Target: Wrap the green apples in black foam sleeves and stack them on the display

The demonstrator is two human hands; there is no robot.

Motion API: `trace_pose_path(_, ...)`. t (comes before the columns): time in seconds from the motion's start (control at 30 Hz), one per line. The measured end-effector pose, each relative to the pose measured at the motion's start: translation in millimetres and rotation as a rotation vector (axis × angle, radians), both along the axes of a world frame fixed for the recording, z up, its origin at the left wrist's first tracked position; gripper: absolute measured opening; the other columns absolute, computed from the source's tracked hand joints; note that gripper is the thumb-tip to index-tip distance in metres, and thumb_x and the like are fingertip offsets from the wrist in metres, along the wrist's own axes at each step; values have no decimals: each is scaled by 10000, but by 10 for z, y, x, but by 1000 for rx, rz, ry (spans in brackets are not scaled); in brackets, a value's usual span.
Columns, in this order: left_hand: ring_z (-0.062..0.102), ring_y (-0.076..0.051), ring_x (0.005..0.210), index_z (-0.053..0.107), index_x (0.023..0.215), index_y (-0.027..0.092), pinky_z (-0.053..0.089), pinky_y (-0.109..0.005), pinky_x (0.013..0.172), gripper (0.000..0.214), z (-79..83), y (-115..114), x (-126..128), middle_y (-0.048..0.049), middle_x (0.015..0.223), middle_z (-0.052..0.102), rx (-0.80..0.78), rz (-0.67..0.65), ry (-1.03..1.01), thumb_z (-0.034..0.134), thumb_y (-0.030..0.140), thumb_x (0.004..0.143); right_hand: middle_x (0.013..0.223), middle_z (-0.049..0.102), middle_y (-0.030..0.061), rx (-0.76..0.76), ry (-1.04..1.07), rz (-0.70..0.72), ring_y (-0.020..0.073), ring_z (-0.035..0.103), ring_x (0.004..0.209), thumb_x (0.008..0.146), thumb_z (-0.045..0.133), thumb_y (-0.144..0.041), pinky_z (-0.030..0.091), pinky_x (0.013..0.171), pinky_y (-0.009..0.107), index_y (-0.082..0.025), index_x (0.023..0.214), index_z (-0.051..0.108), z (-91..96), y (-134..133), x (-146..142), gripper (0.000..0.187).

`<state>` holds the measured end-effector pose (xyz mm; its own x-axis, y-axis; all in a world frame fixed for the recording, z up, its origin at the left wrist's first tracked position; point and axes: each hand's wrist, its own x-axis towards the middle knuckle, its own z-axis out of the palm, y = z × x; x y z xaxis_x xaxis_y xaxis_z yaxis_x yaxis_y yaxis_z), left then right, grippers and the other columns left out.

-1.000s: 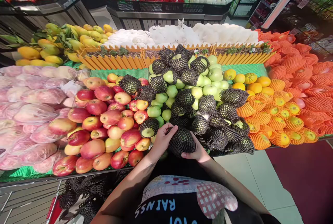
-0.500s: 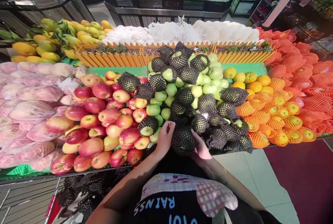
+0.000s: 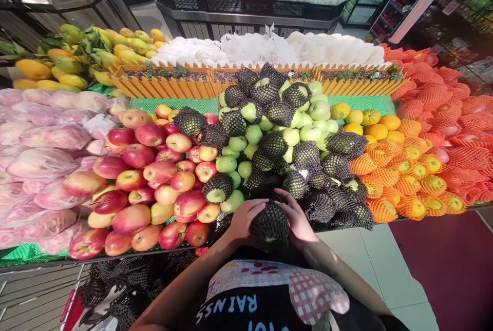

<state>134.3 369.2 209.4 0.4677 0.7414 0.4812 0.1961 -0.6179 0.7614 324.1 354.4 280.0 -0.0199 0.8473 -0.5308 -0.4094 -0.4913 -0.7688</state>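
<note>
Both my hands cup a green apple in a black foam net (image 3: 269, 224), close to my body at the front edge of the display. My left hand (image 3: 246, 218) wraps its left side, fingertips on top. On the other side my right hand (image 3: 298, 218) curls its fingers around the net. Just beyond lie several netted green apples (image 3: 295, 183) in a heap, with bare green apples (image 3: 236, 143) among them. A netted apple (image 3: 218, 188) with its top showing rests left of the heap.
Red apples (image 3: 133, 219) and bagged pink fruit (image 3: 46, 164) lie to the left. Oranges in orange nets (image 3: 385, 182) are at the right. An orange picket planter (image 3: 165, 84) runs behind. Below left stands a wire cart (image 3: 38, 290) beside black nets (image 3: 115, 279).
Both hands have drawn the netted apple slightly closer to my body. My right fingers have moved up over its top, and my left hand has closed further around its side.
</note>
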Motion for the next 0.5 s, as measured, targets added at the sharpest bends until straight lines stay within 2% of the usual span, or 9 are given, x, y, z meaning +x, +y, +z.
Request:
trace_pose_path(0.07,672,-400,1075,529,1363,235,499,-521,960,1045,109,-23,-82,-189,1238,695,-153,93,6,894,602,455,1180,700,54,94,-90,55,278,655,1061,800,741,-520,519,866,396,-302,1162,644,90,-25,41,434)
trace_pose_path(0.13,683,-419,1040,559,1327,201,509,-515,942,1062,264,-13,-126,-202,1187,710,-223,166,57,910,582,400,1289,644,77,222,-105,173,308,601,1188,829,663,-640,500,942,423,-281,1141,652,135,-65,56,476)
trace_pose_path(0.2,707,-405,967,573,1323,197,531,-480,883,1067,422,40,-122,-181,1123,732,-278,184,146,910,576,384,1317,622,96,306,-47,298,340,571,1237,686,782,-682,466,1020,473,-276,1244,585,110,-108,27,718)
trace_pose_path(0.27,721,-376,852,583,1339,207,538,-433,796,1124,548,125,-109,-137,1000,758,-337,152,244,913,611,343,1295,625,97,321,-40,321,352,572,1232,480,945,-571,420,1083,513,-280,1317,490,39,-138,-33,997)
trace_pose_path(0.3,719,-361,799,589,1348,209,530,-410,758,1159,594,173,-124,-116,930,761,-359,119,287,910,638,320,1272,633,93,308,-70,307,350,579,1220,433,977,-511,410,1094,521,-279,1304,478,5,-142,-64,1031)
trace_pose_path(0.33,710,-341,745,597,1352,210,516,-386,721,1182,631,221,-167,-93,853,756,-368,76,317,898,674,307,1243,645,88,291,-109,297,343,590,1202,449,978,-479,412,1094,524,-276,1282,482,-17,-136,-88,990)
trace_pose_path(0.4,676,-286,654,618,1344,211,485,-345,666,1176,676,297,-372,-54,748,729,-346,25,320,833,776,335,1190,672,78,300,-200,331,323,621,1155,558,936,-456,436,1073,514,-271,1261,494,5,-86,-98,850)
trace_pose_path(0.43,650,-252,623,625,1335,214,473,-331,654,1156,688,318,-541,-43,736,717,-323,57,294,768,845,376,1188,680,74,335,-272,356,315,631,1141,597,917,-439,446,1063,503,-273,1275,493,50,-39,-81,817)
trace_pose_path(0.5,596,-196,607,618,1320,221,467,-318,665,1143,694,310,-997,-41,813,717,-293,276,222,576,976,464,1201,688,73,442,-493,361,313,639,1129,627,898,-412,455,1049,482,-274,1307,490,187,94,-13,804)
